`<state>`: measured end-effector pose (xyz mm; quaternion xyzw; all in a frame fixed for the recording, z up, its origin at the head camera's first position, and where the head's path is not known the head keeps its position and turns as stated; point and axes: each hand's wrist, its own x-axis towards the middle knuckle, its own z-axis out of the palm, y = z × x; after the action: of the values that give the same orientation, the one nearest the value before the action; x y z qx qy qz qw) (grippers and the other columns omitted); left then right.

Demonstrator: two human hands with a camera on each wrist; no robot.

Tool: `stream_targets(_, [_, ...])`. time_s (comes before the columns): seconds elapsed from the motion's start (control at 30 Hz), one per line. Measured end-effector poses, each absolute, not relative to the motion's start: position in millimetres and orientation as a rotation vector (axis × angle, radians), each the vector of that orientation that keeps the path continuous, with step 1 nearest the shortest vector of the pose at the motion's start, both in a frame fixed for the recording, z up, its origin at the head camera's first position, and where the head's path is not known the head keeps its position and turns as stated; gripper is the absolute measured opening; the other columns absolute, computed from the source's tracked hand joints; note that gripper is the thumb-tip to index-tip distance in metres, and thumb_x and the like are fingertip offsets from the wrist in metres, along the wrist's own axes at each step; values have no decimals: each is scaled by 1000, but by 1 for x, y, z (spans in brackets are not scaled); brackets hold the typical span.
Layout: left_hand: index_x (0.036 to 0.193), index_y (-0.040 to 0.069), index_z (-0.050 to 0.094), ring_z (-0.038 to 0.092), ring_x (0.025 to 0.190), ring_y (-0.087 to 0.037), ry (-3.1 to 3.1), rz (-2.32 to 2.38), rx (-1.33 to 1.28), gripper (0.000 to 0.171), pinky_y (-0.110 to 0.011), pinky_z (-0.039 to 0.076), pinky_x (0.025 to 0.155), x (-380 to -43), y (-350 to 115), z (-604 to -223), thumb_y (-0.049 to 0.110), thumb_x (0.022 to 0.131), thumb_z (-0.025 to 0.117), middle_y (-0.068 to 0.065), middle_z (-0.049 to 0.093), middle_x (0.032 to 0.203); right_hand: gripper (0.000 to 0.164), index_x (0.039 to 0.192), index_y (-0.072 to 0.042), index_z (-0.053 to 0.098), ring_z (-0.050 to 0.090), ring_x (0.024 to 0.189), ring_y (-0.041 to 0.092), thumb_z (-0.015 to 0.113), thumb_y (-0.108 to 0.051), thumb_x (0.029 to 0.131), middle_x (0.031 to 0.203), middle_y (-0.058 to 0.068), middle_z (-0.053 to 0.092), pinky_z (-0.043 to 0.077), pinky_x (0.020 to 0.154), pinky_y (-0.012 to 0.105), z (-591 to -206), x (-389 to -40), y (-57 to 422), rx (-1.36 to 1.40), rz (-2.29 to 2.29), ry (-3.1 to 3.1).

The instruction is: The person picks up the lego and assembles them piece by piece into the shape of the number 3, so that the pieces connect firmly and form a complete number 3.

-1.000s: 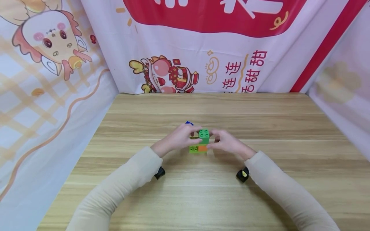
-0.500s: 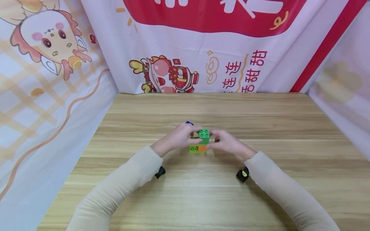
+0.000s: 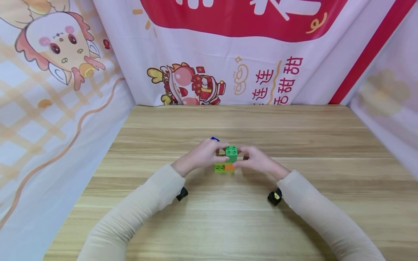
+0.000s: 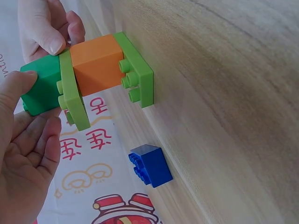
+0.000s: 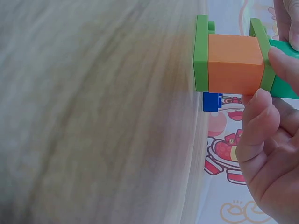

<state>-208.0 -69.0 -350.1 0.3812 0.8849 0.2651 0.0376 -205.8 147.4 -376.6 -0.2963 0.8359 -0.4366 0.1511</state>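
A stack of toy building bricks stands on the table: a lower light green plate, an orange brick, an upper light green plate and a green brick on top. My left hand pinches the green brick between thumb and fingers from the left. From the right, my right hand pinches the upper light green plate just below it, thumb on the near side. Both plates stick out leftward past the orange brick, their studs bare there. The upper plate is mostly hidden in the head view.
Behind the stack, a little to the left, a blue brick lies on the wooden table. Printed cloth hangs along the back and sides. A black device shows under the right sleeve, another under the left.
Both hands and the stack keep their places. Only a very slight shift of the whole head view shows.
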Motion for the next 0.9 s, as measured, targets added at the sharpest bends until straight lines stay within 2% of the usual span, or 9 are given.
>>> stream_targets(0.13, [107,16,64,49,60,-9,2724,809,1162,23,-20,41,52,-208,-70,-352,27,87,65,5,60,77,33,116,-2,58,39,53,14,66,-10,86,77,8,55,34,45,22,-370,-201,146,-831,-1239,2399])
stream_targets(0.3, [117,14,62,51,67,-8,2728,834,1130,33,-20,45,57,-207,-71,-355,29,88,64,7,60,83,37,119,-6,57,40,52,14,68,-18,85,81,10,57,35,44,24,-388,-212,151,-825,-1257,2393])
stream_targets(0.47, [119,14,61,54,70,-5,2730,873,1110,35,-19,46,60,-205,-71,-358,29,88,64,8,62,87,38,117,-10,59,40,51,14,69,-24,83,80,10,58,36,43,24,-390,-214,151,-836,-1263,2393])
stream_targets(0.67, [122,15,59,53,74,-5,2737,931,1118,37,-20,46,62,-202,-72,-360,28,88,63,7,61,93,35,113,-10,61,44,53,13,70,-25,83,94,6,60,39,44,24,-391,-213,150,-842,-1261,2406])
stream_targets(0.9, [132,13,50,52,86,-8,2764,1024,1061,52,-24,47,70,-200,-76,-366,33,86,64,2,57,111,36,116,-6,59,43,53,14,68,-23,84,102,9,59,38,45,25,-390,-213,151,-855,-1272,2398])
